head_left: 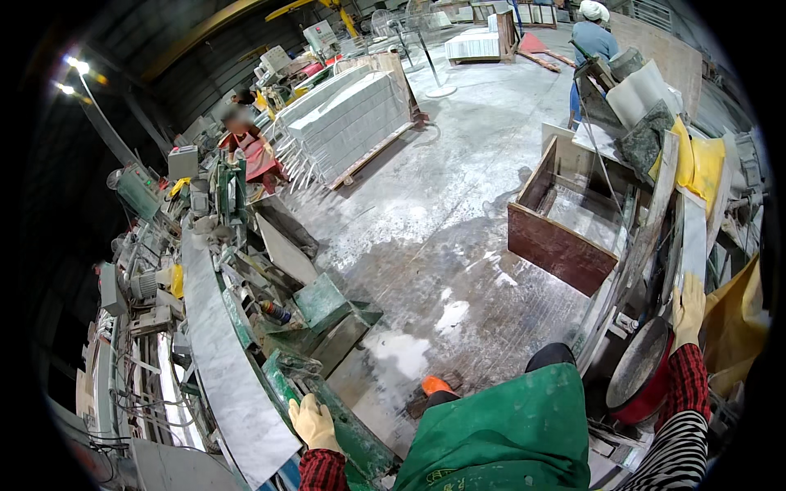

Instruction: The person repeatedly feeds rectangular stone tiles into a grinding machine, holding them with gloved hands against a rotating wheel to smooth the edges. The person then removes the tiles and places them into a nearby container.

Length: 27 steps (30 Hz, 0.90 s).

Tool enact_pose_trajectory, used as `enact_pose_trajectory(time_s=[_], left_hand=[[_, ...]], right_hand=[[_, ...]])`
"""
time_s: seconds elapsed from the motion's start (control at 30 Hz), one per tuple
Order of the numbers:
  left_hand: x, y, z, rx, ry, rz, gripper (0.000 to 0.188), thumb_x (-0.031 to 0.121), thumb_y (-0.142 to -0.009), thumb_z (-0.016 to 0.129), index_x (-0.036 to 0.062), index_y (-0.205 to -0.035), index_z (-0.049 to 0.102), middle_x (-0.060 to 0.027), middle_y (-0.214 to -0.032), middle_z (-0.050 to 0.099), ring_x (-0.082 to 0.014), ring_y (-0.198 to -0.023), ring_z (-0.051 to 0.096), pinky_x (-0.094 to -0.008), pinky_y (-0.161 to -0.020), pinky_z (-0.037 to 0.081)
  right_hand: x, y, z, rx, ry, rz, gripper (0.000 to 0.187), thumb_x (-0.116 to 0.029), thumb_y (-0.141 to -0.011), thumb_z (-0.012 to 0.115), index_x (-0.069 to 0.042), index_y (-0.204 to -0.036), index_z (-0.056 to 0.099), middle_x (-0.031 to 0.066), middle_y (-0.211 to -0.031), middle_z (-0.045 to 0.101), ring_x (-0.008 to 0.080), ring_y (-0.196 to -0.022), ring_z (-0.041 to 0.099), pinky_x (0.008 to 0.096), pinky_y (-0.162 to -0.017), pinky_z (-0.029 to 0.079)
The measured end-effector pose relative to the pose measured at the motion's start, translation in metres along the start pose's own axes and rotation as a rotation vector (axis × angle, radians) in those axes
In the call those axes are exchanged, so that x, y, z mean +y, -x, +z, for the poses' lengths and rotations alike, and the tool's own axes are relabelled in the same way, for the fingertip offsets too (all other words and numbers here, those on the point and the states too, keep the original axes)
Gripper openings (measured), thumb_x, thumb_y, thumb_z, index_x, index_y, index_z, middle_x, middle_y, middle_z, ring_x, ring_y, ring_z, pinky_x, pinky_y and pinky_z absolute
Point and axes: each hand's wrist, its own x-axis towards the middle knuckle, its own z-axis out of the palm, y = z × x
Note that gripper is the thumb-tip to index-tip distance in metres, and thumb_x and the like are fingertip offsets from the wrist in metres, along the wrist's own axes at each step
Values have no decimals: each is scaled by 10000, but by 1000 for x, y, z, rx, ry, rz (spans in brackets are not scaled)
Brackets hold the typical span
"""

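My left hand (313, 423), in a cream glove, rests on the edge of a green machine frame (352, 425), its fingers stretched out and a little apart. Just left of it runs a long grey-white stone slab (221, 352) along the machine bed. On the right, my other gloved hand, the right hand (689, 309), lies with extended fingers against the lower end of a narrow pale strip (693, 237), apparently stone. Neither hand appears to grip anything. Below the right hand is a round red-sided pan (647, 368), with yellow sheeting (737, 315) beside it.
A brown open-topped wooden box (565, 245) stands on the wet floor ahead right. Stacked pale slabs (348, 123) sit on a pallet at far left, near a person in a red apron (258, 155). Another person (594, 41) is at far right. Pedestal fans (417, 41) stand behind.
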Motion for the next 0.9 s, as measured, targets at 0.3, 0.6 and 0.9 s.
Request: enact_pose_trajectory(time_s=[0.3,0.6,0.9], left_hand=[[-7,2,10,76,-3,57,227,161,-795,714,90,-969,585,-146,-965,640,-424,-1211,499,-485,-990,394],[2,1,-2,8,35,22,219,163,-794,708,69,-950,586,-167,-966,648,-464,-1217,498,-501,-1009,385],[-3,-2,2,-72,13,15,208,156,-797,705,75,-940,577,-141,-993,652,-456,-1254,486,-509,-1030,359]], right_hand=[[-4,10,-5,56,-15,2,557,-378,-1035,475,-117,-1522,401,173,-1532,426,370,-1419,376,448,-1184,276],[-3,18,-4,97,-25,-47,548,-366,-1034,473,-102,-1511,418,186,-1524,435,374,-1405,394,463,-1167,294],[-8,25,-13,28,-27,-9,556,-349,-1027,493,-108,-1520,407,186,-1536,418,363,-1411,392,466,-1169,289]])
